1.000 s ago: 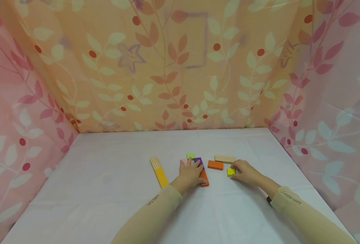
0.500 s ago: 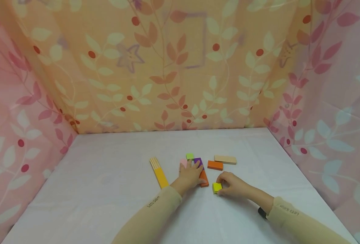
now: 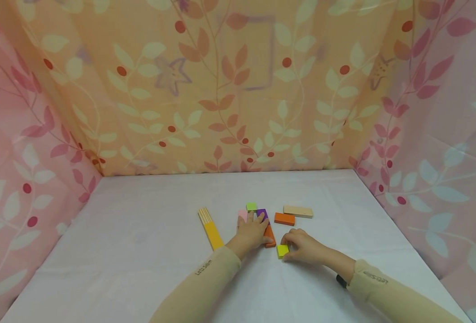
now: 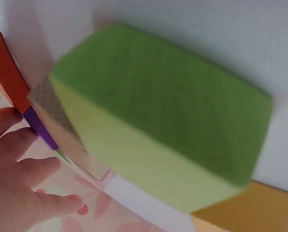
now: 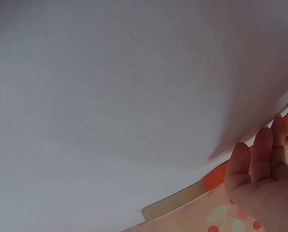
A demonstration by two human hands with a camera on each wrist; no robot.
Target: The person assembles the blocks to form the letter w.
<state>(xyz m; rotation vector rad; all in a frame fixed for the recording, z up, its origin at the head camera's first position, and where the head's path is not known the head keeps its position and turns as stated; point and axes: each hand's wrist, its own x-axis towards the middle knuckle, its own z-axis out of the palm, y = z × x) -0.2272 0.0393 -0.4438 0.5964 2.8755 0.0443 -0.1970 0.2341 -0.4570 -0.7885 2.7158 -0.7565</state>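
In the head view my left hand (image 3: 251, 234) lies with spread fingers over a row formed by a purple block (image 3: 261, 214) and an orange block (image 3: 270, 238); its thumb is beside the orange one. A pink block (image 3: 242, 215) and a light green block (image 3: 251, 206) sit by its fingertips. My right hand (image 3: 307, 248) pinches a small yellow block (image 3: 282, 251) between thumb and fingers, just right of the orange block's near end. In the left wrist view a large green block (image 4: 163, 106) fills the middle, close to the camera. The yellow block is mostly cut off at the right wrist view's edge.
A second orange block (image 3: 284, 219) and a plain wooden block (image 3: 298, 211) lie behind my right hand. Left of my left hand is a long yellow piece (image 3: 211, 231) with pale striped ends. Patterned curtains (image 3: 238, 89) enclose the white-covered table (image 3: 141, 215).
My right hand has brought the yellow block toward me and to the left, from near the wooden block to beside the orange block's near end. The left hand has stayed in place.
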